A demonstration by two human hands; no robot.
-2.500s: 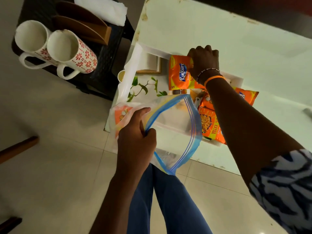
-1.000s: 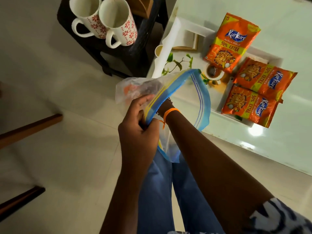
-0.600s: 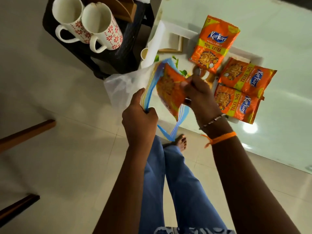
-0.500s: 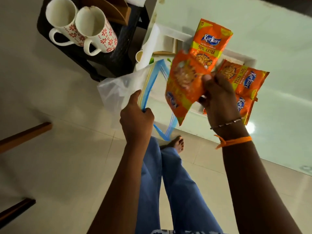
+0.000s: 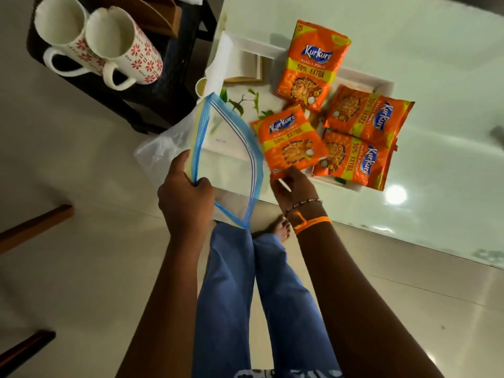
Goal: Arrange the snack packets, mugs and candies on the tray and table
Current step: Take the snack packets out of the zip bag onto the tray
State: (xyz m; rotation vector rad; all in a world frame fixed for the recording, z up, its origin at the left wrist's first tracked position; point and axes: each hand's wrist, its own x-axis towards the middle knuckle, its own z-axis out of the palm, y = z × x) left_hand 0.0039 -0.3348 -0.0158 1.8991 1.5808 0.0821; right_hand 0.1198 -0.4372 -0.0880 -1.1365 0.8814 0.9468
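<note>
My left hand (image 5: pixel 185 197) grips the blue zip rim of a clear plastic bag (image 5: pixel 226 159) held open above the table's near edge. My right hand (image 5: pixel 293 186) pinches the bottom edge of an orange snack packet (image 5: pixel 289 143) lying on the white tray (image 5: pixel 365 80). Three more orange packets lie on the tray: one at the back (image 5: pixel 313 64) and two at the right (image 5: pixel 368 115), (image 5: pixel 354 159). Two white mugs with red flowers (image 5: pixel 68 42), (image 5: pixel 125 55) stand on a black side table (image 5: pixel 169 85) at the upper left. No candies are visible.
The tray sits at the left end of a pale glass-topped table (image 5: pixel 409 200). A brown wooden holder (image 5: pixel 155 15) stands behind the mugs. My legs in blue jeans (image 5: pixel 245 296) and a bare foot are on the tiled floor below. Dark wooden furniture legs (image 5: pixel 32 227) show at the left.
My right hand reached into the bag, drew out a fourth orange packet, carried it over and set it down on the tray's near left part. My left hand kept holding the bag.
</note>
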